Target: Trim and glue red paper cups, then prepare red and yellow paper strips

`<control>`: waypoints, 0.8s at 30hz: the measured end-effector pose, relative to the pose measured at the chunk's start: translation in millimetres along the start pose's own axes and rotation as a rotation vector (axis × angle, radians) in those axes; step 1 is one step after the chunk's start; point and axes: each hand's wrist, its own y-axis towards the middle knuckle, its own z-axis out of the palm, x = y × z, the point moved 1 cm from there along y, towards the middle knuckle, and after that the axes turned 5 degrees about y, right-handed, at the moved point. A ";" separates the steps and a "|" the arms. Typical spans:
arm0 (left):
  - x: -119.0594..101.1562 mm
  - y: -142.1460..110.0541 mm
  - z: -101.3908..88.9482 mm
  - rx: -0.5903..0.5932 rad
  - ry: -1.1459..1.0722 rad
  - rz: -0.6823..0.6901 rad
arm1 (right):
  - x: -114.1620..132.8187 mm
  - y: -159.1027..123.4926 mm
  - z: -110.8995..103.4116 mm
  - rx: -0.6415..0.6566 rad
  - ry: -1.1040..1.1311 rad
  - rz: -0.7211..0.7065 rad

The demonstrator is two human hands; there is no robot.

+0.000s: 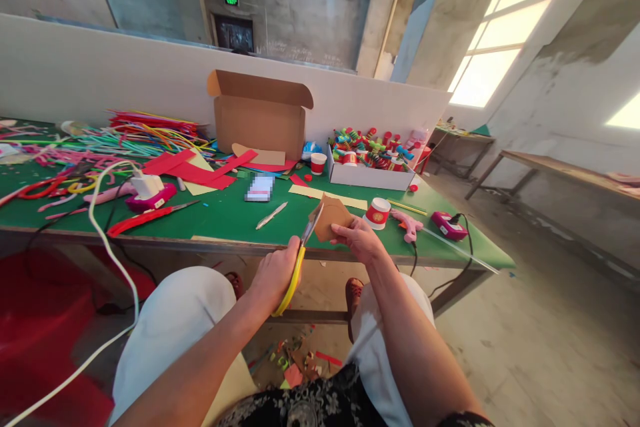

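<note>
My left hand is closed round the yellow handles of a pair of scissors. Their metal blades point up and away, against the left edge of a brown piece of cardboard with cut, angled sides. Fingers and thumb of my right hand pinch that cardboard at its lower right. Both hands are just in front of the table edge. Beside the right hand stands a red and white paper cup, and a pink glue gun lies to its right.
A white box of colourful small crafts stands at the back of the green table, near an open cardboard box. Pipe cleaners, red-handled scissors and a phone lie leftward. A white cable hangs over the front edge.
</note>
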 end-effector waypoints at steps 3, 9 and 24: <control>2.1 0.9 3.4 -0.015 0.001 0.022 | 1.9 0.4 -3.5 0.015 -0.019 0.012; 7.3 3.5 12.3 -0.063 0.043 0.038 | 0.7 -0.3 -4.1 0.058 -0.061 0.053; 3.5 -3.5 -4.3 -0.071 0.161 0.031 | 4.4 -2.9 -9.0 0.107 -0.124 0.071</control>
